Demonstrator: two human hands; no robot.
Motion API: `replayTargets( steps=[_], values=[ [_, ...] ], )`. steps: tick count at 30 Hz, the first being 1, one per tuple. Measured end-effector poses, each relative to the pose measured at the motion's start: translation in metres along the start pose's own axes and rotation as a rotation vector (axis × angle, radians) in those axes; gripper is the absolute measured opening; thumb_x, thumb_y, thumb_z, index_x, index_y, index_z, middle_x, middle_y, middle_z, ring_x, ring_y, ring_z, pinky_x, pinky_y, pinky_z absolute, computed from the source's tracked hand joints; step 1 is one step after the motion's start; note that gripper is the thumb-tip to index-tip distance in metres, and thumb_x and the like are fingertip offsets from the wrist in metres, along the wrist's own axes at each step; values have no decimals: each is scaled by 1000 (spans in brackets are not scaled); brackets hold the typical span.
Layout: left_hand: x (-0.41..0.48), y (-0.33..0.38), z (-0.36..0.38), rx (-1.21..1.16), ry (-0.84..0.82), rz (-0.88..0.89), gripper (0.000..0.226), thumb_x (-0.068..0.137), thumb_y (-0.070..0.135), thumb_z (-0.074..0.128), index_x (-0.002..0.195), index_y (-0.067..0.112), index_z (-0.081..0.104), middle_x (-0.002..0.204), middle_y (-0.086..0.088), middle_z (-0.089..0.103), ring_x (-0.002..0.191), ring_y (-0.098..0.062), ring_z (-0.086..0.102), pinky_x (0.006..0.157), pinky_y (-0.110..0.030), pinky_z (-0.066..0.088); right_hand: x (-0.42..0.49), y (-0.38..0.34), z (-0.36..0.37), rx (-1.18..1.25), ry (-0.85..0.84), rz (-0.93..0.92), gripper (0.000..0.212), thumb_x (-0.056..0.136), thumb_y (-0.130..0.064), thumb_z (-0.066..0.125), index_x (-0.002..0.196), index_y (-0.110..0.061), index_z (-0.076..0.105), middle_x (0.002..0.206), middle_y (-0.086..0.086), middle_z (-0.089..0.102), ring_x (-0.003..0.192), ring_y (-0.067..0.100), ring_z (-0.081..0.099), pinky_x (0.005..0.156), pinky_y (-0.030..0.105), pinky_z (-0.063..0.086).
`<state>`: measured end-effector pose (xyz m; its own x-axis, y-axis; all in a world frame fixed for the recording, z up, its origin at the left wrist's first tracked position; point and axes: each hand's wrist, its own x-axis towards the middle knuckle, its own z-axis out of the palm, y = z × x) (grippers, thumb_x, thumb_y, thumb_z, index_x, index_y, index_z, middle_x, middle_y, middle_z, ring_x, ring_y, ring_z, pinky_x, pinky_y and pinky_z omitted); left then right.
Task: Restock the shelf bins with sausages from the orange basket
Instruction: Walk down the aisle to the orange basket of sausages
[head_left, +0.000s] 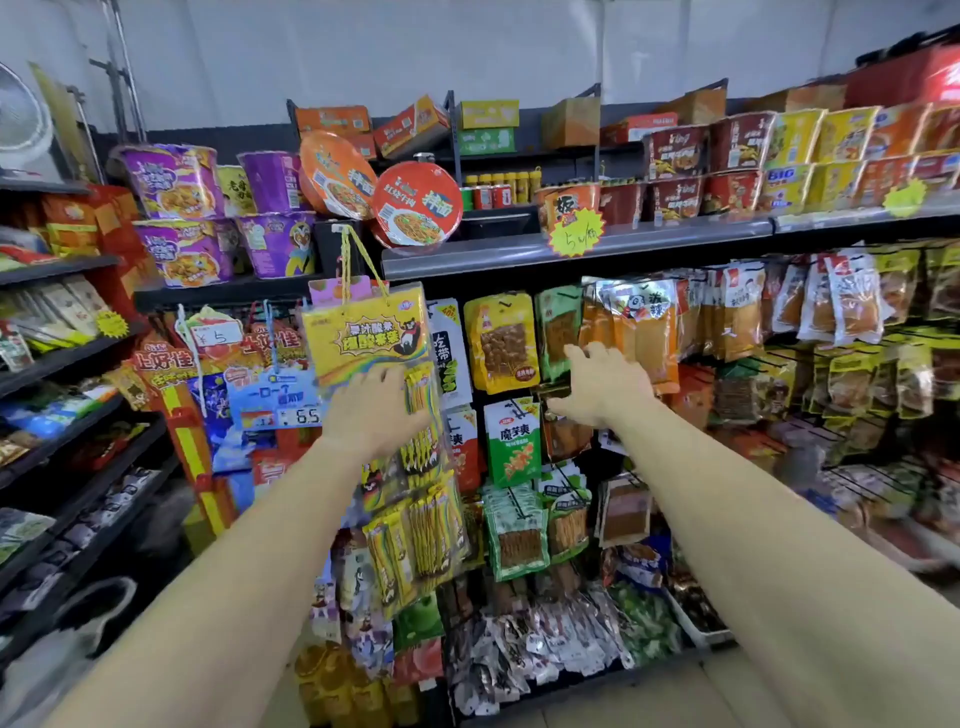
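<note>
while both bare arms are stretching toward the snack racks, the left hand (376, 410) is lying flat with spread fingers against the hanging yellow candy bag (370, 338), holding nothing, and the right hand (602, 387) is reaching open-fingered in front of the pegged orange snack packets (647, 332), also empty. the yellow bag is dangling by cords from the edge of the shelf (571, 249) carrying the noodle bowls (415, 205), and it is jutting out into the gap between the two arms. below the hands, loose packets are crowding the low bins (545, 644) right up to their front lips. the orange basket and the sausages are not showing anywhere in the head view, so their place cannot be told.
</note>
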<state>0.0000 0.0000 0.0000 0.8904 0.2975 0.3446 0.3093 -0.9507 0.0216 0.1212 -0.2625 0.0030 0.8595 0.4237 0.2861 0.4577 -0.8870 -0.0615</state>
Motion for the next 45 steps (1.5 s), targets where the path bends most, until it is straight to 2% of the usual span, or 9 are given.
replayTargets(
  steps=[4, 7, 16, 22, 27, 37, 41, 45],
  values=[
    [-4, 26, 43, 4, -126, 99, 80, 91, 62, 48, 151, 12, 32, 152, -13, 41, 135, -35, 42, 106, -51, 43, -28, 27, 36, -33, -129, 119, 90, 84, -67, 57, 153, -19, 24, 151, 14, 35, 134, 37, 40, 100, 51, 44],
    [-10, 43, 81, -34, -194, 185, 81, 90, 63, 47, 153, 16, 29, 154, -11, 39, 136, -33, 42, 104, -48, 45, -55, 43, 67, -27, -221, 201, 89, 85, -67, 56, 153, -19, 24, 152, 14, 34, 135, 37, 38, 101, 51, 42],
    [-54, 104, 173, -30, -410, 467, 81, 93, 62, 47, 156, 18, 24, 154, -10, 38, 138, -32, 39, 105, -48, 44, -168, 71, 145, 31, -344, 486, 87, 83, -67, 58, 150, -21, 28, 147, 13, 38, 134, 36, 40, 96, 49, 44],
    [-93, 174, 215, -39, -552, 633, 80, 92, 62, 48, 155, 19, 26, 153, -8, 39, 135, -31, 42, 99, -48, 48, -250, 108, 177, 85, -425, 692, 80, 81, -63, 61, 145, -21, 35, 142, 12, 43, 130, 35, 44, 98, 49, 44],
    [-121, 253, 239, -25, -591, 777, 82, 90, 63, 50, 154, 17, 28, 152, -8, 41, 134, -31, 43, 98, -46, 49, -316, 157, 191, 88, -438, 881, 88, 79, -67, 63, 148, -20, 34, 144, 11, 43, 131, 35, 43, 98, 47, 44],
    [-175, 420, 254, -90, -602, 1068, 80, 88, 58, 59, 150, 14, 35, 145, -11, 47, 131, -33, 48, 103, -45, 45, -439, 249, 188, 159, -450, 1235, 78, 79, -63, 63, 140, -19, 42, 139, 11, 48, 126, 34, 48, 97, 46, 46],
    [-195, 481, 252, -121, -617, 1150, 79, 89, 55, 57, 152, 14, 32, 148, -11, 44, 134, -32, 45, 105, -45, 43, -471, 285, 176, 141, -411, 1313, 77, 82, -61, 63, 142, -18, 41, 142, 10, 46, 131, 33, 44, 99, 48, 43],
    [-204, 534, 249, -140, -615, 1181, 78, 89, 52, 57, 152, 14, 32, 149, -11, 43, 134, -31, 44, 105, -44, 42, -488, 323, 163, 124, -412, 1345, 74, 84, -61, 59, 143, -20, 41, 142, 10, 46, 129, 32, 44, 95, 47, 43]
  ],
)
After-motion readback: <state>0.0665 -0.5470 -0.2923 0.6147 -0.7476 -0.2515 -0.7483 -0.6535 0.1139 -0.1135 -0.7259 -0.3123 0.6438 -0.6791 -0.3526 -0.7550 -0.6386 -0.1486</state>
